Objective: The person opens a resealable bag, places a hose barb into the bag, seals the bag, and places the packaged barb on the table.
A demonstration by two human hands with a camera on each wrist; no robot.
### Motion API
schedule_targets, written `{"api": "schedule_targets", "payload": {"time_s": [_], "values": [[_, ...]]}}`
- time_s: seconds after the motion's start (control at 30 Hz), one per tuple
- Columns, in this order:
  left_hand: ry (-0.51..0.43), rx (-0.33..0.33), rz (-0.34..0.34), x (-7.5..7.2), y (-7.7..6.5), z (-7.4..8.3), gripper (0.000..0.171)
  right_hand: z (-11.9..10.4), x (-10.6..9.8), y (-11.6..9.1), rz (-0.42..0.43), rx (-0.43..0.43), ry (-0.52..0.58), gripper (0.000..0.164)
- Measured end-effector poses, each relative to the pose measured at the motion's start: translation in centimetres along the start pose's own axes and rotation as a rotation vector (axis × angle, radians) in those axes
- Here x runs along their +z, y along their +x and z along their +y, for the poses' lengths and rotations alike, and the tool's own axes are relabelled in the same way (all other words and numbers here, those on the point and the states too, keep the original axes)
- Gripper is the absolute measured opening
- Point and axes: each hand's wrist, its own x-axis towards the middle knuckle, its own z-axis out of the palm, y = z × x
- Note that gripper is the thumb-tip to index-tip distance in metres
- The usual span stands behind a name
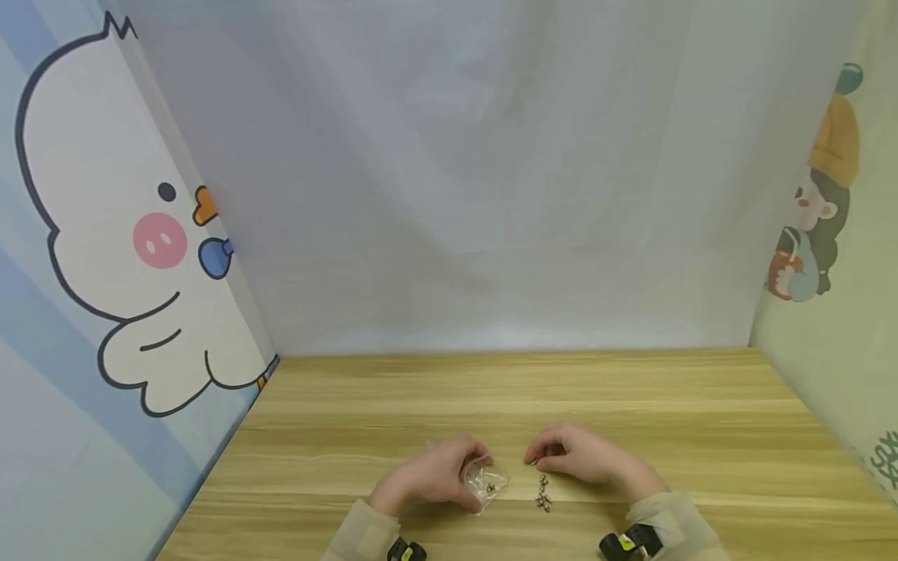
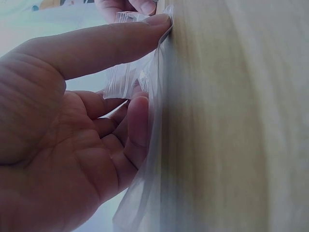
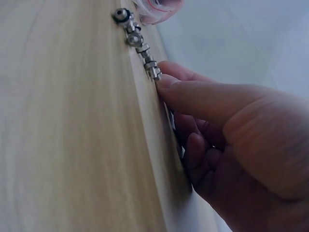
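Currently, over the wooden table (image 1: 491,389), left hand (image 1: 440,471), half-curled, and right hand (image 1: 581,453), nearly closed, hold respectively a clear bag (image 1: 480,477) and, near loose metal fittings (image 1: 543,497), seemingly one fitting (image 1: 535,462): piecewise transfer, I judge, next needing controlled release.

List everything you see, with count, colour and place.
Wooden table: one, light brown, beneath
Metal pieces: several, silvery, loose on the table
Plastic bag: one, clear, beside them, a few pieces inside
Backdrop: one, greyish white, behind
Bird panel: one, blue and white, left
Figure panel: one, pale yellow, right
Wrist devices: two, black, at the wrists
Sleeves: two, beige, forearms
Left hand: one, bare, holding the bag
Right hand: one, bare, pinching a metal piece
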Motion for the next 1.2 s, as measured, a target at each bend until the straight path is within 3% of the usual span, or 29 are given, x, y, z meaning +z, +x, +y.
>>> {"api": "schedule_targets", "payload": {"time_s": [1.2], "values": [[-0.032,-0.004,-0.004,0.07,0.23,-0.2,0.061,0.18,-0.12,0.26,0.017,-0.03,-0.024,0.004]]}}
